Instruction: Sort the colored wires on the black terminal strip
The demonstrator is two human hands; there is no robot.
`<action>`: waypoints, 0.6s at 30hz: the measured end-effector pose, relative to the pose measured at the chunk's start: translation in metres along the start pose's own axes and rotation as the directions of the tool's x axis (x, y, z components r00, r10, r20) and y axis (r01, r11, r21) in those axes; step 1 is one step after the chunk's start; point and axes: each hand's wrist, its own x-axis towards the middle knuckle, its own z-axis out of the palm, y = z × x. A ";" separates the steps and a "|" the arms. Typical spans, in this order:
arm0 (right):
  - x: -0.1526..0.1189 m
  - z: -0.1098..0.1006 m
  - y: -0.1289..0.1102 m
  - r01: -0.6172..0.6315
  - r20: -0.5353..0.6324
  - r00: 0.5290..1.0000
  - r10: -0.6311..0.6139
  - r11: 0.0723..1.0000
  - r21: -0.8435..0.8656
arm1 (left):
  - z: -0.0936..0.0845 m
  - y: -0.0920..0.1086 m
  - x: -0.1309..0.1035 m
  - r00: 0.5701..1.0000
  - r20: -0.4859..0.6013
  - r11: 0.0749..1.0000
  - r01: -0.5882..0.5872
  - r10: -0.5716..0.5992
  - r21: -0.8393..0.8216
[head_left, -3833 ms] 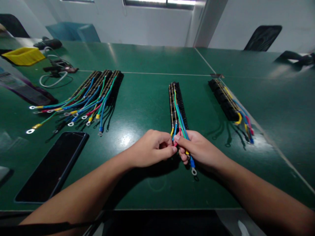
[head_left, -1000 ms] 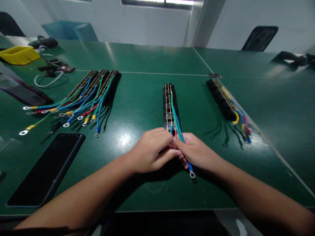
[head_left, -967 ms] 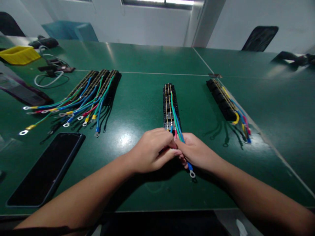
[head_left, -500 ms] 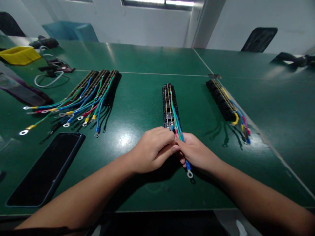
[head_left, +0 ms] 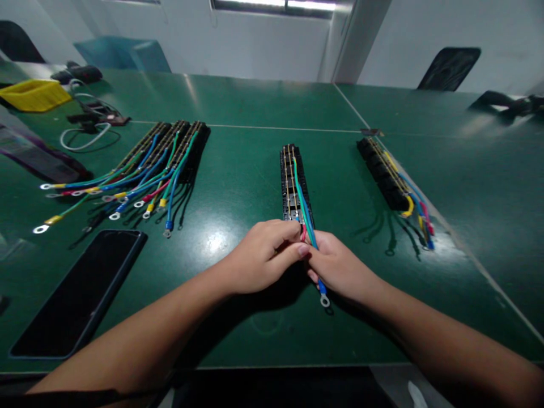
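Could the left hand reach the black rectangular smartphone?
Probably yes: the black rectangular smartphone lies uncovered on the glossy green tabletop beside the left forearm, though the left hand is occupied at the thin red wire.

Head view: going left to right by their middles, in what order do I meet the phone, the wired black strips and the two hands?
Phone → group of three wired strips → left hand → middle wired strip → right hand → far-right wired strip.

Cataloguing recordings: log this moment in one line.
left hand: at wires; right hand: holding wires; black strip: beyond hands; phone: left of hands
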 end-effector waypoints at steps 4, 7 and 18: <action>0.000 0.000 -0.001 -0.013 -0.002 1.000 0.014 1.000 0.016 | 0.003 -0.003 -0.002 0.991 -0.043 0.989 -0.126 0.129 0.077; 0.000 -0.001 -0.001 -0.012 -0.005 1.000 0.012 1.000 0.007 | 0.004 -0.003 -0.002 0.989 -0.036 0.986 -0.140 0.144 0.093; 0.000 -0.001 -0.001 0.011 0.036 0.999 -0.012 0.999 0.036 | 0.001 -0.001 0.000 0.996 0.018 0.991 0.089 -0.087 -0.101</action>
